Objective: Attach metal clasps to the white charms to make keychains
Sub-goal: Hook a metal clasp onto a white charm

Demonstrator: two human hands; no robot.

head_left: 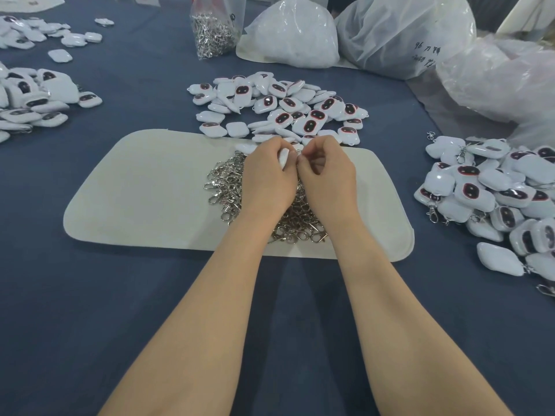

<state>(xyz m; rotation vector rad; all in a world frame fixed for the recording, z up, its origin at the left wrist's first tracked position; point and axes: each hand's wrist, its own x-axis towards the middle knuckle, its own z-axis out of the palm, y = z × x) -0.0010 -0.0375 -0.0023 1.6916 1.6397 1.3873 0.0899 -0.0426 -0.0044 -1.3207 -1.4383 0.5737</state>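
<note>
My left hand grips a white charm edge-on above a heap of metal clasps. My right hand pinches a small metal clasp right against the charm's top; most of that clasp is hidden by my fingers. Both hands meet over the cream felt mat that carries the clasp heap. Just behind the hands lies a pile of loose white charms with dark red-rimmed faces.
Charms with clasps on them are heaped at the right. More charm piles lie at the left. A clear bag of clasps and large white plastic bags stand at the back on the blue cloth.
</note>
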